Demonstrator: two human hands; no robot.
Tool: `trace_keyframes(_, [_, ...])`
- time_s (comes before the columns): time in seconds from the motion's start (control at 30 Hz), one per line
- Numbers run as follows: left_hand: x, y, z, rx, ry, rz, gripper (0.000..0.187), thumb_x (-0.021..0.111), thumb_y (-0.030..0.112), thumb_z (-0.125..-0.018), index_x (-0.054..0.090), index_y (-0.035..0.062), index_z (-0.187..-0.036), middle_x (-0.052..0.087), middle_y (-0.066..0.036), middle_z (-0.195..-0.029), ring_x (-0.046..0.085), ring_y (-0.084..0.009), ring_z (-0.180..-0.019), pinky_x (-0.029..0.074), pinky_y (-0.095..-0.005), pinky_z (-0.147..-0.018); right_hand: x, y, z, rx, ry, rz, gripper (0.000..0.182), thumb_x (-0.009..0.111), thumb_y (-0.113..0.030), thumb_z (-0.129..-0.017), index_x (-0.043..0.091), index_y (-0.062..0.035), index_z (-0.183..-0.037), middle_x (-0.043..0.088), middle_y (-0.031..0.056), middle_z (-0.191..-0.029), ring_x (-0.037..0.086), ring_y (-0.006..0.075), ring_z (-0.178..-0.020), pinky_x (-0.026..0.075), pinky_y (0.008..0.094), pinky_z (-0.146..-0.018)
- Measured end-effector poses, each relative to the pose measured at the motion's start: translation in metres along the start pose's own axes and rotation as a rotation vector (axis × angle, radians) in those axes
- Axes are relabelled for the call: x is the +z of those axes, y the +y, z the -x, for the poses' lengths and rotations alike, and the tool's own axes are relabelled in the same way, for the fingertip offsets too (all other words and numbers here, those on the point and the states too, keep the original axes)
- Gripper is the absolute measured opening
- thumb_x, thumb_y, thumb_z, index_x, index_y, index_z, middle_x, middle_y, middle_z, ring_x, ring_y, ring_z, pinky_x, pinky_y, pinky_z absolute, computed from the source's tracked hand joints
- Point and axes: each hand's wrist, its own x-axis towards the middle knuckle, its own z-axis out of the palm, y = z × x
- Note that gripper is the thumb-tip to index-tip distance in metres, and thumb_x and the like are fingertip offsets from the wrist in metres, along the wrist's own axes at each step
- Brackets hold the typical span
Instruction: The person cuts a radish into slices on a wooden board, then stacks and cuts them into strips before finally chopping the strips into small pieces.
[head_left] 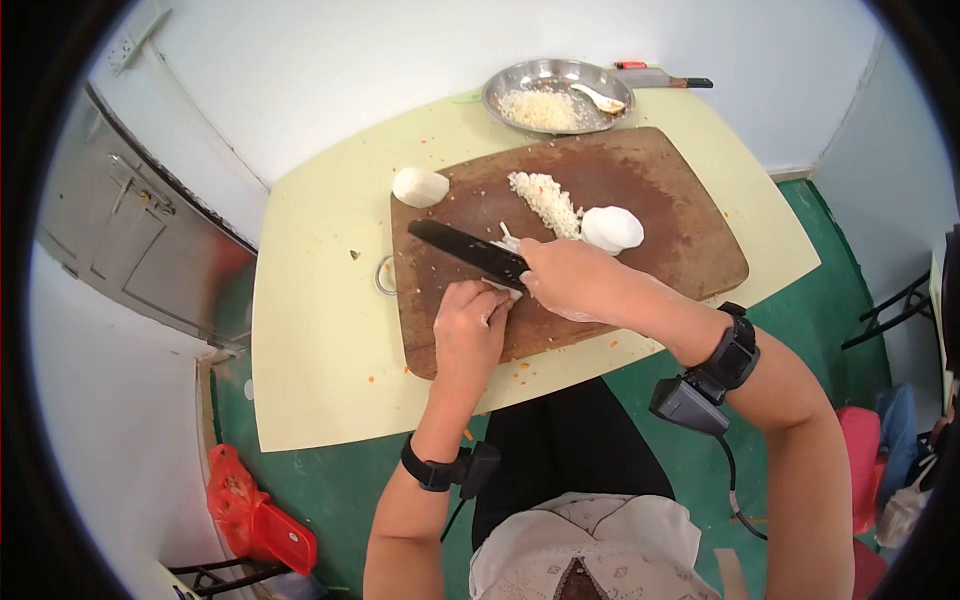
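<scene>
My right hand [560, 275] is closed around the handle of a knife with a dark blade [460, 250], which points to the upper left over the brown cutting board [640, 175]. Just below the blade, my left hand [470, 322] has its fingers curled on a small white piece [507, 288], partly hidden by the fingers and knife. Beyond the blade lies a strip of finely chopped white bits [545, 200]. Overlapping white slices [612, 229] rest right of that strip. A peeled white chunk [420, 187] sits at the board's upper left corner.
A metal plate [492, 97] holding chopped white bits and a white spoon [598, 98] stands behind the board. Right of it lies a cleaver [650, 78]. A metal ring-like object [384, 276] touches the board's left side. Orange scraps dot the pale table [320, 330]. Red bags lie lower left.
</scene>
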Motion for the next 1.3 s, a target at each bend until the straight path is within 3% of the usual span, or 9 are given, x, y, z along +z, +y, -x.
trace_keyframes(0.07, [-0.002,-0.001,-0.001,-0.025,-0.017,0.003,0.012,0.068,-0.004,-0.065,0.066,0.0019,-0.075,0.061,-0.009,-0.076,0.057,-0.0265,-0.072,0.047,-0.0346,-0.064,-0.010,-0.001,0.003,0.076,-0.005,-0.019,0.020,0.050,-0.016,-0.089,0.049,0.0031,-0.094,0.061,0.0218,-0.074,0.060,0.0400,-0.077,0.046,0.0482,-0.069])
trace_keyframes(0.27, [-0.001,0.001,0.000,-0.029,-0.017,-0.016,0.010,0.066,-0.005,-0.065,0.065,0.0014,-0.073,0.060,-0.010,-0.077,0.055,-0.0284,-0.070,0.047,-0.0352,-0.063,-0.012,-0.011,0.022,-0.049,-0.036,0.068,0.019,0.051,-0.015,-0.088,0.048,0.0034,-0.092,0.060,0.0207,-0.067,0.061,0.0389,-0.067,0.047,0.0473,-0.061])
trace_keyframes(0.57, [-0.001,0.001,0.000,-0.070,-0.048,-0.050,0.012,0.066,-0.006,-0.063,0.064,0.0011,-0.072,0.058,-0.010,-0.075,0.055,-0.0286,-0.072,0.046,-0.0365,-0.063,0.003,-0.018,0.014,-0.156,-0.029,0.088,0.009,0.050,-0.002,-0.081,0.047,0.0047,-0.086,0.060,0.0206,-0.065,0.062,0.0366,-0.064,0.048,0.0437,-0.055])
trace_keyframes(0.73, [0.000,-0.002,0.004,-0.023,-0.020,-0.019,0.010,0.067,-0.004,-0.066,0.065,0.0015,-0.074,0.059,-0.009,-0.078,0.056,-0.0267,-0.075,0.047,-0.0350,-0.065,-0.005,-0.011,-0.014,0.024,-0.111,-0.049,0.020,0.050,-0.015,-0.087,0.051,0.0029,-0.095,0.061,0.0238,-0.080,0.061,0.0399,-0.081,0.047,0.0476,-0.072])
trace_keyframes(0.87, [-0.001,0.000,0.003,-0.051,-0.002,-0.008,0.009,0.068,-0.003,-0.068,0.066,0.0018,-0.075,0.061,-0.009,-0.079,0.058,-0.0264,-0.075,0.048,-0.0341,-0.066,-0.016,-0.005,-0.003,0.083,0.009,-0.032,0.020,0.050,-0.016,-0.087,0.051,0.0032,-0.093,0.061,0.0236,-0.079,0.060,0.0396,-0.080,0.047,0.0479,-0.071])
trace_keyframes(0.97, [-0.003,0.002,0.005,-0.089,-0.002,-0.024,0.009,0.068,-0.003,-0.067,0.066,0.0014,-0.075,0.061,-0.009,-0.079,0.059,-0.0268,-0.075,0.048,-0.0341,-0.066,-0.018,-0.015,0.022,0.015,0.027,0.061,0.017,0.047,-0.006,-0.079,0.056,0.0052,-0.088,0.063,0.0245,-0.076,0.064,0.0371,-0.075,0.050,0.0456,-0.068])
trace_keyframes(1.17, [0.000,0.001,0.006,-0.069,-0.007,-0.058,0.008,0.069,-0.002,-0.066,0.065,0.0006,-0.073,0.061,-0.010,-0.078,0.059,-0.0280,-0.075,0.048,-0.0348,-0.066,-0.010,-0.017,0.039,-0.067,0.028,0.072,0.014,0.051,-0.009,-0.085,0.050,0.0042,-0.088,0.059,0.0205,-0.062,0.061,0.0379,-0.064,0.048,0.0461,-0.058])
trace_keyframes(1.3, [-0.002,0.002,0.004,-0.067,-0.015,-0.068,0.008,0.068,-0.003,-0.066,0.064,0.0000,-0.073,0.060,-0.011,-0.076,0.058,-0.0286,-0.074,0.048,-0.0356,-0.065,-0.007,-0.018,0.034,-0.083,0.002,0.069,0.012,0.049,-0.008,-0.084,0.050,0.0033,-0.088,0.060,0.0210,-0.065,0.061,0.0379,-0.065,0.048,0.0455,-0.057])
